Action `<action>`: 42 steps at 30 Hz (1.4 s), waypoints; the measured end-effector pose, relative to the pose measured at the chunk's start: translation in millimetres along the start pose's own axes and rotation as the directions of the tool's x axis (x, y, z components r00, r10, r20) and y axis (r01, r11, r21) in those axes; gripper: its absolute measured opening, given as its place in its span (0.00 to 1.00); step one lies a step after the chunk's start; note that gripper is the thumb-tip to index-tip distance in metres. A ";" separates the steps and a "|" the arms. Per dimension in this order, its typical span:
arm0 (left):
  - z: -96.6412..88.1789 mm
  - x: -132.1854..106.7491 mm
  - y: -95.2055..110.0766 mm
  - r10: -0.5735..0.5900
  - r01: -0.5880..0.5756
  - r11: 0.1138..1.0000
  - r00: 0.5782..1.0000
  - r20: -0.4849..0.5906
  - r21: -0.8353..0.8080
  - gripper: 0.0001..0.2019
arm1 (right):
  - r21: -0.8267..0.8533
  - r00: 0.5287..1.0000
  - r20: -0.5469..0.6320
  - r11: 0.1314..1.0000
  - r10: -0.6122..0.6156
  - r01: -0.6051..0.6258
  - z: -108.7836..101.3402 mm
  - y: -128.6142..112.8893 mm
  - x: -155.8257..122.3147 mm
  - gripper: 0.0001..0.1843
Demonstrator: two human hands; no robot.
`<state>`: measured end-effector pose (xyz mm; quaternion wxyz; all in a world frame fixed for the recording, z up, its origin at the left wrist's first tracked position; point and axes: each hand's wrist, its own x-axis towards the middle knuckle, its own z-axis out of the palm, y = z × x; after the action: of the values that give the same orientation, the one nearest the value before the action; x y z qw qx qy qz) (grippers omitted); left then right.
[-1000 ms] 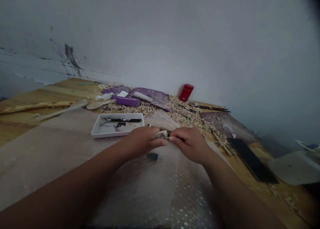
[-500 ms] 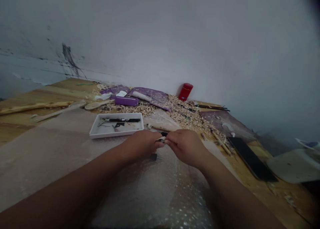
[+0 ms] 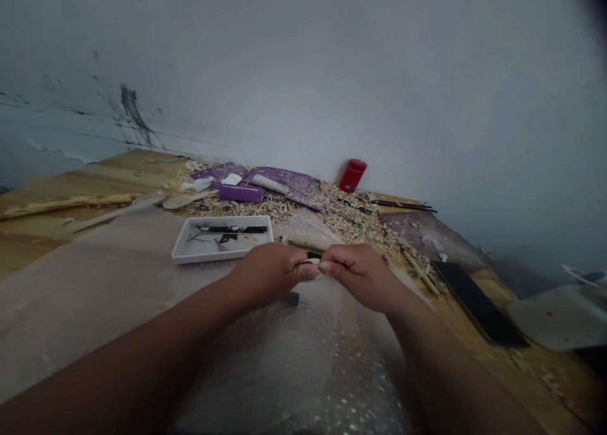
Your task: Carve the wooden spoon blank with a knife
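Cream piece (image 3: 311, 262) turned edge-on in left grip (image 3: 269, 269) since a second ago; probably fresh side for right grip (image 3: 361, 273), closed, can't tell on what.

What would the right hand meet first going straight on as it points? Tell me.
Pointing left, the right hand would probably meet the left hand first, or the small, pale, rounded, wood-like piece between them; they sit so close depth leaves the order unclear.
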<state>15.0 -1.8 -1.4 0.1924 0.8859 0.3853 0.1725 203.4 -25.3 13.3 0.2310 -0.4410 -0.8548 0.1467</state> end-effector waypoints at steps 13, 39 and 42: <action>1.7 1.8 -0.8 -0.100 0.066 0.968 0.987 -0.128 -0.242 0.19 | 0.219 0.982 -0.177 0.975 0.067 -0.027 4.7 -12.5 -3.3 0.12; 8.1 1.2 11.7 -0.277 0.141 0.556 0.961 -0.023 -0.819 0.09 | 0.574 0.962 -0.163 0.814 0.218 -0.087 25.7 7.1 3.9 0.11; 10.4 2.5 8.7 -0.289 0.122 0.508 0.957 -0.036 -0.852 0.08 | 0.586 0.962 -0.167 0.807 0.216 -0.079 25.9 7.7 3.7 0.11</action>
<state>26.7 -7.5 -5.8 0.5796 0.6120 0.3721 0.3887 193.3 -19.2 -11.2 0.4364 -0.4303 -0.7016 0.3636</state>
